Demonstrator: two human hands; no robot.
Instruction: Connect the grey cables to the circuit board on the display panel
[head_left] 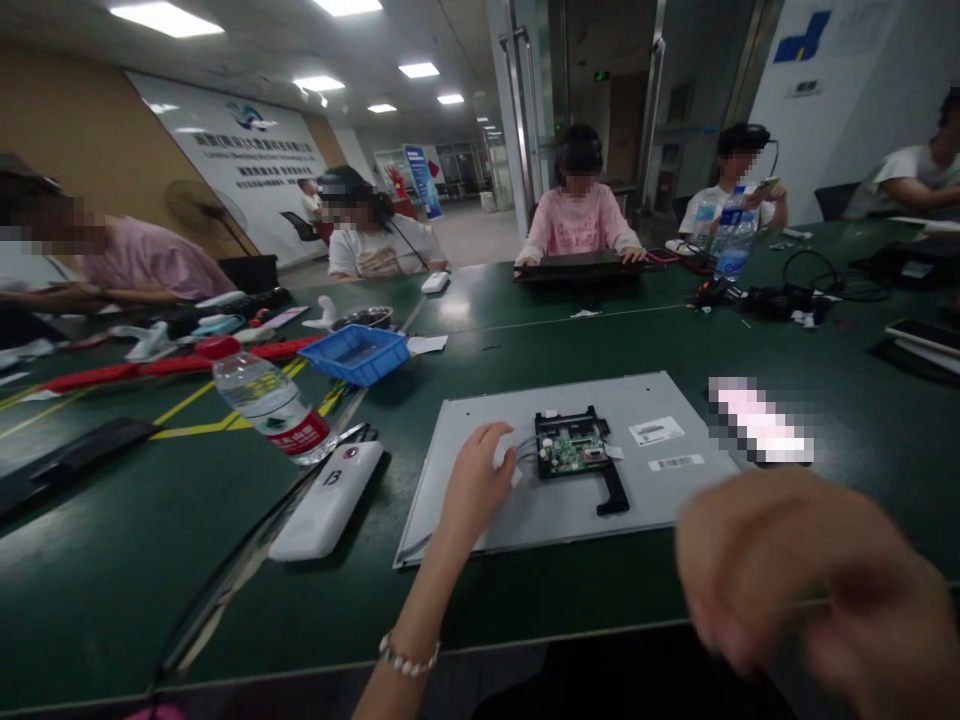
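A grey flat display panel [465, 420] lies back side up on the green table in front of me. A black plastic bracket [616, 492] with a green circuit board [576, 455] sits near its middle, and thin wires [529, 447] run out from the board's left side. My left hand [480, 470] rests over the panel beside these wires, thumb and fingers apart in a loose curve; I see nothing held in it. My right hand [810, 570] is raised close to the camera at the lower right, smeared by motion, so its fingers cannot be read.
Left of the panel are a white power bank [328, 505], a red-capped water bottle [270, 405] and a blue basket [358, 355]. A pixelated phone [761, 420] lies to the right. Across the table, a person in pink [577, 220] has hands on a dark panel [581, 266]; several others sit around.
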